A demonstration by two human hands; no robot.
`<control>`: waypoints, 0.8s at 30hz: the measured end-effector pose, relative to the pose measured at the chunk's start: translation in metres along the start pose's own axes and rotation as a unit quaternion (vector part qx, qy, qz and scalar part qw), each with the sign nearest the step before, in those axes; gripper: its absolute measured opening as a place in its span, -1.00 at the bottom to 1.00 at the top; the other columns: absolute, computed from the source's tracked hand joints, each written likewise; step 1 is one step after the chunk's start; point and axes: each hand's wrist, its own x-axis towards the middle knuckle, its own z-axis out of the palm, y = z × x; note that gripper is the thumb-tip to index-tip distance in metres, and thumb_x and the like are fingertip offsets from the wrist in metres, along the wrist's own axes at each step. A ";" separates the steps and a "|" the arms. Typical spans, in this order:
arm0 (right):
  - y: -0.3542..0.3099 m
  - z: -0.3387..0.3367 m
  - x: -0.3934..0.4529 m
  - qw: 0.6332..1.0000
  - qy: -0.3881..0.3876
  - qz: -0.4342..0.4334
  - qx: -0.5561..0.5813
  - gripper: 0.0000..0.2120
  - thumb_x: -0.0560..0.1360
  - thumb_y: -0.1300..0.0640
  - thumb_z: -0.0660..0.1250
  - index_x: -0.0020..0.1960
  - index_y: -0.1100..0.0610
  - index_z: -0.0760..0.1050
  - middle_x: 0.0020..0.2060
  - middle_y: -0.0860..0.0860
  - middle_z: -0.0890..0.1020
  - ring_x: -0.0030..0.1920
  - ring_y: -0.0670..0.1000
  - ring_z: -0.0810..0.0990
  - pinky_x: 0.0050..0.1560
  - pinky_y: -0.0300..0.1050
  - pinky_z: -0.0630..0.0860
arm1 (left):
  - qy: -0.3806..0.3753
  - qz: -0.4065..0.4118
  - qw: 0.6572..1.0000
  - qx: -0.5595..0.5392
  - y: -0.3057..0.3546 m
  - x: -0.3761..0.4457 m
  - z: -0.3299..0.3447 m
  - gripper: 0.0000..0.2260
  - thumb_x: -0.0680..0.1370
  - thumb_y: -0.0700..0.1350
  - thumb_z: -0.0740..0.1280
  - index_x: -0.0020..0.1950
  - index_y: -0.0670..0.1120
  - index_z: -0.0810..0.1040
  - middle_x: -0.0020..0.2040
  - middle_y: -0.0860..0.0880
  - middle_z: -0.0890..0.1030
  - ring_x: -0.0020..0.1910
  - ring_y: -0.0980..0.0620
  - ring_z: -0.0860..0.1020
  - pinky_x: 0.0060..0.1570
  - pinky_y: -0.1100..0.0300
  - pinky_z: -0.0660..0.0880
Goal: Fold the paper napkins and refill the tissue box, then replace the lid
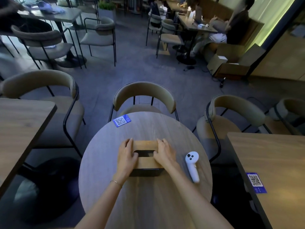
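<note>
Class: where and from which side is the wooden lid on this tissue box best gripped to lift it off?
Grip the wooden lid by its two short ends, coming down from above, where the left hand and right hand rest. It lies flat and wide on the tissue box, so opposing end pressure probably lifts it level.

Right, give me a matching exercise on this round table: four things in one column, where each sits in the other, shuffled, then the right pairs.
Things:
1. tissue box
2. white controller
3. blue QR card
4. bracelet

Places:
A. on the left wrist
B. at the far left edge of the round table
C. on the table, right of the box
D. between the left hand and right hand, both resting on its wooden lid

Pairs: 1-D, 2-C, 3-B, 4-A
</note>
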 end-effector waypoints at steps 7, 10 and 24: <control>0.000 0.013 -0.001 1.000 0.018 -0.024 0.005 -0.46 0.55 0.16 0.27 0.49 0.16 0.20 0.43 0.08 0.32 0.34 0.06 0.43 0.29 -0.08 0.44 | -0.005 0.018 1.000 0.001 -0.010 0.001 0.002 -0.50 0.54 -0.17 0.27 0.47 -0.16 0.25 0.41 -0.07 0.28 0.39 -0.02 0.31 0.35 0.18 0.32; 0.002 0.017 0.000 0.999 0.033 -0.034 -0.004 -0.48 0.56 0.15 0.24 0.48 0.16 0.20 0.42 0.09 0.32 0.30 0.05 0.46 0.24 -0.12 0.46 | 0.006 0.032 0.999 0.006 -0.013 0.003 0.005 -0.51 0.54 -0.17 0.27 0.45 -0.17 0.26 0.39 -0.08 0.30 0.36 -0.01 0.33 0.33 0.21 0.32; 0.000 0.006 0.017 0.997 -0.048 0.015 0.067 -0.44 0.51 0.13 0.34 0.46 0.09 0.23 0.41 0.08 0.33 0.40 0.08 0.37 0.34 0.02 0.41 | -0.008 0.027 1.000 -0.002 -0.008 0.027 -0.011 -0.54 0.51 0.20 0.24 0.27 -0.07 0.52 0.21 -0.02 0.51 0.21 0.02 0.47 0.20 0.11 0.40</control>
